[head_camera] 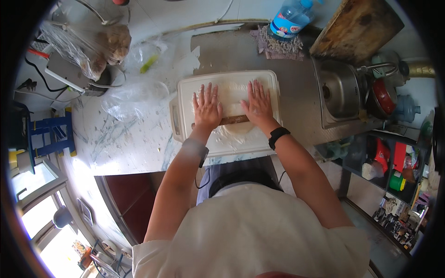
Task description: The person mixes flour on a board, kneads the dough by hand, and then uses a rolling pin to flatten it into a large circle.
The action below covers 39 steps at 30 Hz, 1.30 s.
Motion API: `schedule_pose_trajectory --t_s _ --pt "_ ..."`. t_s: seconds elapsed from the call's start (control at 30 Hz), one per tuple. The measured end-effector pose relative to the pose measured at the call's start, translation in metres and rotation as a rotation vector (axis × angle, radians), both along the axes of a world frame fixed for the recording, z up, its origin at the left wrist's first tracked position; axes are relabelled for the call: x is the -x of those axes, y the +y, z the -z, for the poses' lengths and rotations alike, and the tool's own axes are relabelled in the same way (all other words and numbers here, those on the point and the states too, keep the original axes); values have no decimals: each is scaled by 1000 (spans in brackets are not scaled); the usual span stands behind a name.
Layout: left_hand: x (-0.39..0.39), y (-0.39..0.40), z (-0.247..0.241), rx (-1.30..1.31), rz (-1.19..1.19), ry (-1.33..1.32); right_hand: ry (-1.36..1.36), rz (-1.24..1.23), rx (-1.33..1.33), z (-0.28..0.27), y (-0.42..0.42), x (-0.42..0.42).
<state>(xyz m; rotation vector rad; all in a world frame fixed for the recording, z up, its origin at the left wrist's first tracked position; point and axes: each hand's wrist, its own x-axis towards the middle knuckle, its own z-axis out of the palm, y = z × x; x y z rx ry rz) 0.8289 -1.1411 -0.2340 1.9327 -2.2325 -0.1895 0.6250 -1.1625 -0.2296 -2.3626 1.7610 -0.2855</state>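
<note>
A wooden rolling pin [235, 120] lies crosswise over a pale round of dough [239, 128] on a white plastic cutting board [217, 151] dusted with flour. My left hand [207, 107] is spread flat over the pin's left part, fingers extended away from me. Over its right part lies my right hand [258, 104], also flat with fingers apart and floury. Neither hand's fingers are wrapped around the pin. The palms hide the pin's ends in part, and how firmly they press on it cannot be seen.
Clear plastic bags [128, 100] lie on the marble-patterned counter [139, 146] to the left. A steel sink [340, 90] is at the right, with a stained wooden board [358, 31] behind it. A blue-labelled bottle [288, 22] stands on a cloth [283, 48] at the back.
</note>
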Motion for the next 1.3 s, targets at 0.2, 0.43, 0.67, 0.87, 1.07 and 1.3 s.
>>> schedule_pose_trajectory --t_s 0.2,0.43,0.67,0.87,1.07,1.3 --pt "6 6 -3 37 28 9 22 -1 89 -3 2 1" --pt "16 49 -3 22 162 -35 -48 2 107 -5 71 17" --pt "52 12 -27 -208 215 149 -40 -208 234 13 86 28" --pt "61 -6 -30 -405 25 244 13 -375 305 1 78 54" --pt "48 38 -100 284 -21 288 33 -429 258 -20 80 141" --pt "39 84 -15 179 74 -80 51 -390 154 -34 94 182"
